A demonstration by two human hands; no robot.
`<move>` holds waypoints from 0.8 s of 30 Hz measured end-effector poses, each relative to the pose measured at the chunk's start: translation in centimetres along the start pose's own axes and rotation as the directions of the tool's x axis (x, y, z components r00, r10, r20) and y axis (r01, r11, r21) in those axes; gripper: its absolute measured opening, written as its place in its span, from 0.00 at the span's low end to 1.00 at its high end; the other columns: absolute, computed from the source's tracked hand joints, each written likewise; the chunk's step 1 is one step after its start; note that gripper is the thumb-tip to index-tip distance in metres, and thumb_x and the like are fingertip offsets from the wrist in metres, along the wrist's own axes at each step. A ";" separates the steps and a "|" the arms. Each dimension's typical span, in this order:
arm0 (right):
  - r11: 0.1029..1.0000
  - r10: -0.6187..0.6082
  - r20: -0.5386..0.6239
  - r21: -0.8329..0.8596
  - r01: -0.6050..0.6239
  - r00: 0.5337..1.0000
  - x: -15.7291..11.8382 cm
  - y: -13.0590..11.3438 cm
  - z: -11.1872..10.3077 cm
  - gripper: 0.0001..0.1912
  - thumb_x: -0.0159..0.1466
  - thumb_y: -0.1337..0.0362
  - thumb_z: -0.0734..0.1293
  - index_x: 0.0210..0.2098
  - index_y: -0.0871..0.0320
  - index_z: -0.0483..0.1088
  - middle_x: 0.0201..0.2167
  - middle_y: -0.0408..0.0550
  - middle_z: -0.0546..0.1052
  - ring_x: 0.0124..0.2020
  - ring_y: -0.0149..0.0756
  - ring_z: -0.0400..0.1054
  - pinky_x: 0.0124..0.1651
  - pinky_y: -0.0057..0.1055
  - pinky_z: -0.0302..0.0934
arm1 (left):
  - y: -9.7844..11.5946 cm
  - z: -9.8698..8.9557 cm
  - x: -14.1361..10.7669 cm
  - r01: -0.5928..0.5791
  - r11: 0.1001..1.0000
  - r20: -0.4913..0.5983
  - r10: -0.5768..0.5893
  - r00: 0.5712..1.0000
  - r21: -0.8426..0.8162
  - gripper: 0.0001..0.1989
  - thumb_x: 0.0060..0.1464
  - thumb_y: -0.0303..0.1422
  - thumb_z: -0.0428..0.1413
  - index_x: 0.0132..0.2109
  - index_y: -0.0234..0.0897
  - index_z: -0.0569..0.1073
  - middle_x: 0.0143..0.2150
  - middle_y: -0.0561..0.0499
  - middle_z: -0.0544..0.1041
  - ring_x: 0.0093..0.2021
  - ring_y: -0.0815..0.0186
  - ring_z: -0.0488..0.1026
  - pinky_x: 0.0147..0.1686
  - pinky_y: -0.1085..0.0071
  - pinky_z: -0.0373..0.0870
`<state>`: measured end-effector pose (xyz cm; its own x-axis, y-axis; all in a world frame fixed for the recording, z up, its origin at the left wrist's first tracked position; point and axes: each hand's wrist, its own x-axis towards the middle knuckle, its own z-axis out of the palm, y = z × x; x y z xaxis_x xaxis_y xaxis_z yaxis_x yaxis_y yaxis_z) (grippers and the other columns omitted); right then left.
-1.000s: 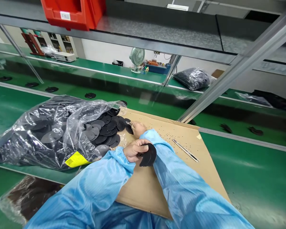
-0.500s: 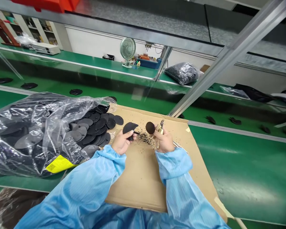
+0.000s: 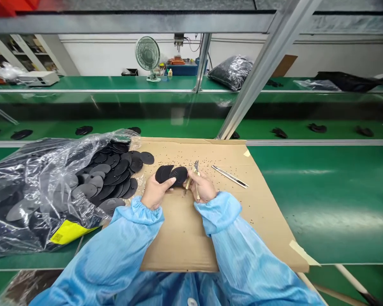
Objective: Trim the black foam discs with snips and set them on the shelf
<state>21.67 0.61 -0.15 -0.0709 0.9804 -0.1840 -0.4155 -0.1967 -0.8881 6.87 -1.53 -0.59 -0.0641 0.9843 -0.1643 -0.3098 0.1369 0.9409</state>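
Note:
My left hand (image 3: 155,190) is closed on a small fan of flat black oval discs (image 3: 179,175), with the thumb pressed over the front one. Close beside it, my right hand (image 3: 205,187) grips a pair of cutting nippers (image 3: 196,166) with pale yellow handles, jaws pointing away from me. The right fingertips are at the right edge of the front disc; whether they pinch it I cannot tell. Black crumbs lie scattered on the cardboard sheet (image 3: 181,238) beneath. Left of my hands, a heap of similar discs (image 3: 115,170) spills from a clear plastic bag (image 3: 47,170).
A utility knife (image 3: 230,176) lies on the cardboard, right of my hands. Beyond runs a green conveyor belt (image 3: 178,129) carrying several black pieces. A slanted metal post (image 3: 252,80) rises at the cardboard's far edge. A fan (image 3: 147,53) and a filled plastic bag (image 3: 231,72) stand farther back.
My hands have come together. The single disc from my right hand now lies with the pieces in my left hand. The nippers stay in my right hand. The view has levelled and shifted.

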 end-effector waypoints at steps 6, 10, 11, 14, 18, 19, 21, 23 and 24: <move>0.728 -0.421 0.070 -0.569 0.383 0.904 -1.0 -0.2 -0.1 0.10 0.53 0.61 0.68 0.34 0.56 0.70 0.30 0.44 0.73 0.31 0.34 0.67 0.38 0.32 0.63 | -0.2 -0.3 -0.1 -0.032 0.997 0.091 0.026 0.996 0.075 0.25 0.39 0.35 0.66 0.47 0.34 0.74 0.39 0.46 0.78 0.33 0.65 0.74 0.25 0.75 0.71; 0.619 -0.466 0.141 -0.653 0.436 0.873 -1.3 -0.4 0.0 0.08 0.55 0.62 0.66 0.35 0.56 0.70 0.33 0.46 0.74 0.34 0.36 0.68 0.41 0.34 0.64 | -0.3 -0.3 -0.2 -0.086 0.996 0.121 0.084 0.989 0.012 0.24 0.41 0.34 0.66 0.48 0.34 0.75 0.46 0.44 0.78 0.45 0.60 0.74 0.44 0.66 0.72; 0.608 -0.471 0.150 -0.659 0.443 0.869 -1.3 -0.4 0.0 0.08 0.56 0.63 0.66 0.35 0.56 0.70 0.34 0.46 0.74 0.34 0.36 0.68 0.41 0.34 0.64 | -0.3 -0.3 -0.2 -0.089 0.996 0.127 0.088 0.988 0.000 0.24 0.41 0.34 0.66 0.48 0.34 0.75 0.47 0.44 0.77 0.47 0.59 0.73 0.47 0.64 0.71; 0.595 -0.497 0.155 -0.656 0.465 0.854 -1.4 -0.1 0.2 0.07 0.56 0.63 0.65 0.36 0.55 0.69 0.33 0.46 0.74 0.34 0.35 0.68 0.41 0.33 0.64 | -0.4 -0.2 -0.2 -0.061 0.998 0.118 0.061 0.991 -0.005 0.23 0.41 0.35 0.66 0.46 0.34 0.75 0.46 0.44 0.78 0.46 0.59 0.74 0.48 0.62 0.70; 0.557 -0.581 0.142 -0.648 0.519 0.802 -1.6 0.1 0.4 0.05 0.57 0.64 0.65 0.35 0.55 0.68 0.33 0.45 0.73 0.35 0.35 0.68 0.41 0.33 0.64 | -0.5 -0.1 -0.2 -0.015 0.999 0.098 0.018 0.995 -0.037 0.23 0.42 0.35 0.65 0.47 0.34 0.75 0.44 0.45 0.78 0.43 0.60 0.75 0.44 0.63 0.73; 0.550 -0.600 0.135 -0.645 0.530 0.788 -1.6 0.1 0.5 0.05 0.57 0.65 0.65 0.35 0.55 0.68 0.33 0.45 0.73 0.35 0.35 0.68 0.42 0.33 0.64 | -0.5 -0.1 -0.3 -0.010 0.999 0.104 0.015 0.994 -0.046 0.23 0.41 0.35 0.66 0.47 0.34 0.75 0.44 0.45 0.78 0.43 0.60 0.75 0.43 0.63 0.73; 0.547 -0.621 0.124 -0.638 0.542 0.774 -1.7 0.0 0.5 0.04 0.58 0.66 0.65 0.35 0.55 0.67 0.34 0.46 0.73 0.35 0.34 0.67 0.41 0.33 0.64 | -0.5 -0.1 -0.3 -0.010 0.998 0.121 0.018 0.993 -0.061 0.24 0.41 0.34 0.66 0.47 0.34 0.74 0.45 0.45 0.78 0.43 0.60 0.75 0.43 0.63 0.73; 0.552 -0.622 0.123 -0.633 0.544 0.773 -1.7 0.0 0.6 0.04 0.58 0.66 0.65 0.35 0.55 0.67 0.34 0.46 0.73 0.34 0.34 0.67 0.41 0.33 0.64 | -0.5 -0.1 -0.3 -0.015 0.997 0.138 0.025 0.990 -0.072 0.24 0.41 0.33 0.66 0.48 0.34 0.74 0.45 0.44 0.78 0.44 0.60 0.75 0.44 0.63 0.73; 0.554 -0.617 0.125 -0.632 0.542 0.777 -1.7 0.0 0.6 0.04 0.58 0.66 0.65 0.35 0.55 0.67 0.34 0.46 0.73 0.34 0.34 0.68 0.41 0.33 0.64 | -0.5 -0.1 -0.3 -0.016 0.997 0.144 0.027 0.989 -0.077 0.24 0.41 0.33 0.66 0.48 0.34 0.74 0.46 0.44 0.78 0.44 0.59 0.75 0.44 0.63 0.73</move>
<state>21.27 -1.04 0.43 0.0883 0.8846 0.4579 0.3041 0.4138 -0.8581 6.95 -1.92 -1.01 0.0645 0.9934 -0.0947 -0.3806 0.1122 0.9179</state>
